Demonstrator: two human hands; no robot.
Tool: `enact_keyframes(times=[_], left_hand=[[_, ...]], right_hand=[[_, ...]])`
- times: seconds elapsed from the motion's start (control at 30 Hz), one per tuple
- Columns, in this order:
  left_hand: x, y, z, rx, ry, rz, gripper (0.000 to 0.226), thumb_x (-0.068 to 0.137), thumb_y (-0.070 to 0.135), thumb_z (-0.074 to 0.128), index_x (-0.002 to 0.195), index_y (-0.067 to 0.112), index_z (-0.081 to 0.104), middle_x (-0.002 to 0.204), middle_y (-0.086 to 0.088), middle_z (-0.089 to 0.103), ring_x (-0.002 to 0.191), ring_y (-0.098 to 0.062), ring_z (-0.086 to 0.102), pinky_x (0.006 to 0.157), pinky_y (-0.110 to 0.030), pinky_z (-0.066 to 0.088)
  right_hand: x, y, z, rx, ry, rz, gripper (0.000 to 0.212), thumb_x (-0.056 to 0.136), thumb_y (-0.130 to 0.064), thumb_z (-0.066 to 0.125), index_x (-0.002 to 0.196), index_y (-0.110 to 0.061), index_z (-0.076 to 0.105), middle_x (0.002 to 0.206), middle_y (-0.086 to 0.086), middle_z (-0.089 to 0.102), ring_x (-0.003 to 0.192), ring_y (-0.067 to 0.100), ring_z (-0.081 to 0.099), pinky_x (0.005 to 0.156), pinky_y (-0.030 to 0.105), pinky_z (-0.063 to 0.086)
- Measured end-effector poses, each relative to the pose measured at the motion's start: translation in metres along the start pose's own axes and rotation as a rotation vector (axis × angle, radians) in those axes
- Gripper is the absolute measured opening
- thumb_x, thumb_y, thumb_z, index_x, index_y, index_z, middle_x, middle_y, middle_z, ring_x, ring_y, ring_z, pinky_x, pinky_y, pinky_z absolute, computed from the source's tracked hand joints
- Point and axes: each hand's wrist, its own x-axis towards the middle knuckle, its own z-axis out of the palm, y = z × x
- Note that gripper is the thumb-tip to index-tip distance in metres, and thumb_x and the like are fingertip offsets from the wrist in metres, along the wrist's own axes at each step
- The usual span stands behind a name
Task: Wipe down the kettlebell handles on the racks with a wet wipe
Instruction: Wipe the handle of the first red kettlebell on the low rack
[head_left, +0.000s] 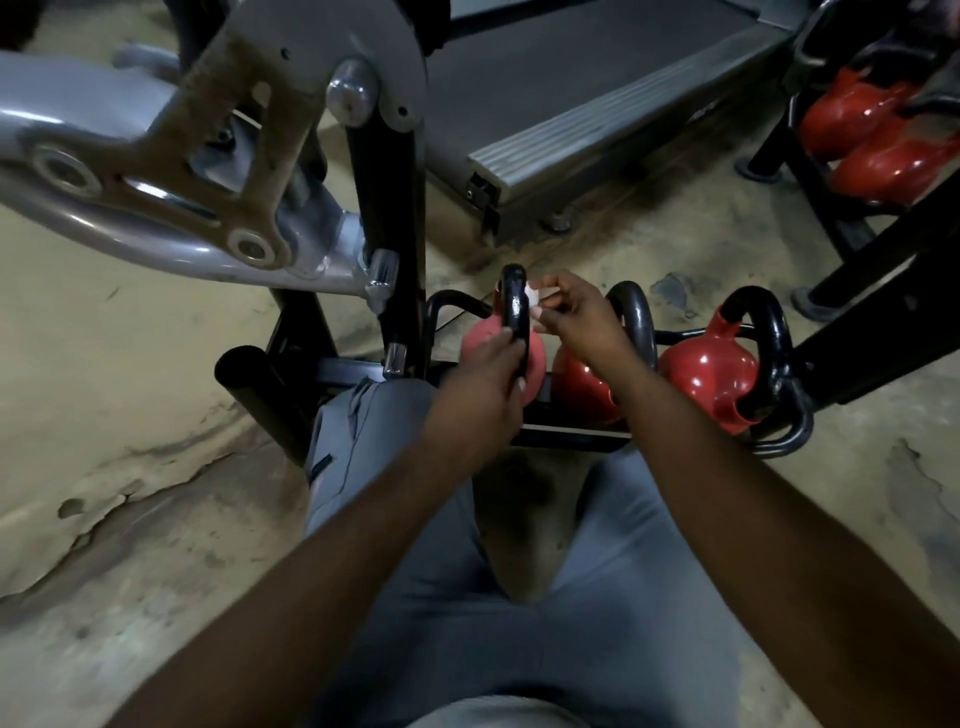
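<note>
Three red kettlebells with black handles sit in a low black rack (566, 434) on the floor. My left hand (485, 376) grips the lower part of the leftmost kettlebell's black handle (514, 301). My right hand (576, 312) pinches a small white wet wipe (535, 304) against the right side of that handle, near its top. The middle kettlebell (582, 384) is partly hidden behind my right wrist. The right kettlebell (711, 371) stands in full view with its handle upright.
A grey exercise machine frame (156, 171) hangs over the left. A treadmill deck (597, 119) lies beyond the rack. A second black rack (872, 135) with red kettlebells stands at the top right. My knees in grey trousers (467, 597) are below, on worn concrete floor.
</note>
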Motion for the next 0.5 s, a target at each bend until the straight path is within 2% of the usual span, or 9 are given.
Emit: enact_keyframes(times=[0.07, 0.13, 0.2, 0.27, 0.33, 0.37, 0.4, 0.47, 0.5], left_hand=[[-0.012, -0.01, 0.014, 0.174, -0.121, 0.108, 0.06, 0.089, 0.011, 0.058, 0.146, 0.007, 0.04, 0.157, -0.015, 0.031, 0.142, -0.032, 0.033, 0.115, -0.04, 0.033], [-0.013, -0.018, 0.023, 0.311, -0.191, 0.148, 0.07, 0.089, 0.017, 0.057, 0.152, 0.008, 0.027, 0.162, -0.015, 0.017, 0.146, -0.034, 0.024, 0.116, -0.046, 0.03], [-0.01, -0.023, 0.025, 0.382, -0.195, 0.157, 0.07, 0.088, 0.02, 0.055, 0.152, 0.007, 0.027, 0.162, -0.017, 0.015, 0.147, -0.035, 0.023, 0.116, -0.047, 0.03], [-0.01, -0.021, 0.026, 0.425, -0.196, 0.162, 0.071, 0.086, 0.02, 0.055, 0.15, 0.007, 0.029, 0.162, -0.018, 0.014, 0.147, -0.035, 0.022, 0.117, -0.045, 0.028], [-0.013, -0.02, 0.027, 0.464, -0.215, 0.159, 0.075, 0.085, 0.02, 0.059, 0.152, 0.009, 0.026, 0.163, -0.015, 0.008, 0.149, -0.032, 0.015, 0.118, -0.041, 0.02], [-0.014, -0.02, 0.027, 0.475, -0.218, 0.158, 0.077, 0.086, 0.021, 0.059, 0.153, 0.01, 0.024, 0.164, -0.014, 0.004, 0.15, -0.031, 0.011, 0.119, -0.04, 0.017], [-0.015, -0.02, 0.027, 0.482, -0.216, 0.156, 0.079, 0.087, 0.022, 0.059, 0.154, 0.011, 0.021, 0.164, -0.012, 0.001, 0.151, -0.029, 0.008, 0.119, -0.039, 0.015], [-0.015, -0.022, 0.027, 0.47, -0.22, 0.15, 0.082, 0.087, 0.023, 0.058, 0.156, 0.012, 0.015, 0.164, -0.011, -0.002, 0.152, -0.028, 0.005, 0.12, -0.04, 0.015], [-0.015, -0.022, 0.027, 0.452, -0.217, 0.152, 0.082, 0.087, 0.022, 0.058, 0.156, 0.012, 0.015, 0.165, -0.011, -0.001, 0.151, -0.028, 0.006, 0.12, -0.041, 0.016]], right_hand=[[-0.011, 0.001, -0.004, -0.111, -0.004, -0.063, 0.025, 0.09, 0.0, 0.066, 0.114, -0.007, 0.068, 0.092, 0.005, 0.065, 0.09, 0.016, 0.065, 0.084, 0.033, 0.06], [-0.022, -0.001, -0.006, -0.24, -0.017, -0.2, 0.02, 0.088, -0.007, 0.07, 0.107, -0.012, 0.074, 0.096, 0.001, 0.068, 0.09, 0.011, 0.066, 0.087, 0.028, 0.056], [-0.022, -0.008, -0.004, -0.457, -0.106, -0.372, 0.016, 0.087, -0.013, 0.072, 0.102, -0.015, 0.077, 0.096, 0.001, 0.064, 0.087, 0.01, 0.062, 0.08, 0.02, 0.05], [-0.007, -0.025, 0.001, -0.636, -0.212, -0.45, 0.014, 0.089, -0.017, 0.071, 0.101, -0.014, 0.078, 0.096, 0.002, 0.064, 0.088, 0.009, 0.057, 0.076, 0.016, 0.043], [0.016, -0.041, 0.006, -0.73, -0.306, -0.421, 0.016, 0.09, -0.019, 0.069, 0.1, -0.011, 0.078, 0.1, 0.006, 0.072, 0.09, 0.008, 0.058, 0.071, 0.007, 0.039], [0.025, -0.048, 0.007, -0.752, -0.324, -0.386, 0.016, 0.09, -0.019, 0.07, 0.1, -0.009, 0.078, 0.1, 0.008, 0.074, 0.087, 0.009, 0.06, 0.067, 0.008, 0.041], [0.033, -0.049, 0.008, -0.731, -0.309, -0.328, 0.016, 0.089, -0.019, 0.071, 0.098, -0.007, 0.078, 0.098, 0.009, 0.075, 0.085, 0.012, 0.064, 0.067, 0.015, 0.045], [0.036, -0.04, 0.005, -0.511, -0.174, -0.15, 0.016, 0.088, -0.018, 0.072, 0.097, -0.006, 0.077, 0.094, 0.013, 0.074, 0.084, 0.02, 0.069, 0.073, 0.03, 0.052], [0.028, -0.032, 0.003, -0.312, -0.091, -0.05, 0.015, 0.089, -0.016, 0.072, 0.099, -0.005, 0.076, 0.093, 0.013, 0.073, 0.083, 0.02, 0.069, 0.072, 0.031, 0.054]])
